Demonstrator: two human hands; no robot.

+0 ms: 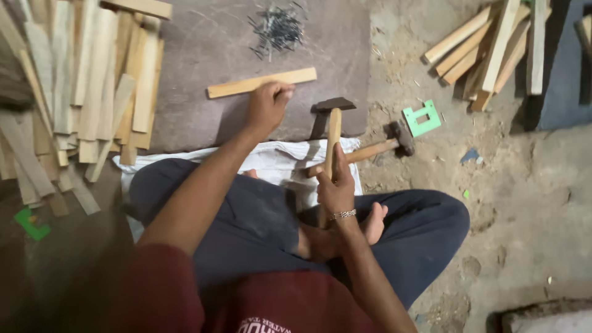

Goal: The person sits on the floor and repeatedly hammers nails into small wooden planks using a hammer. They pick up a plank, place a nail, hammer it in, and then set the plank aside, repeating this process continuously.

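Sitting cross-legged on the ground, a person is seen from above, with a flat grey board (203, 49) in front of the knees. The left hand (266, 106) is laid on the board just below a single wooden strip (262, 82), and its fingers are curled toward the near edge of this strip; whether something small is pinched between the fingertips cannot be told, because they are hidden by the knuckles. The strip lies almost level across the board, slightly raised at its right end.

A hammer (333, 126) is held upright by the right hand (335, 182), which is clenched around the lower part of the wooden handle. The dark metal head is at the top, over the near edge of the board. A thin bracelet (343, 214) is worn on the right wrist.

A loose heap of small nails (276, 28) is lying at the far side of the board, well apart from the strip. A white cloth (271, 159) is spread between the board and the legs. A second hammer (385, 143) is resting on the dirt floor to the right (its head points away from the person), and near it a green plastic piece (422, 118) is seen. Many wooden strips are piled at the left (80, 92), and a smaller pile (487, 43) is placed at the upper right.
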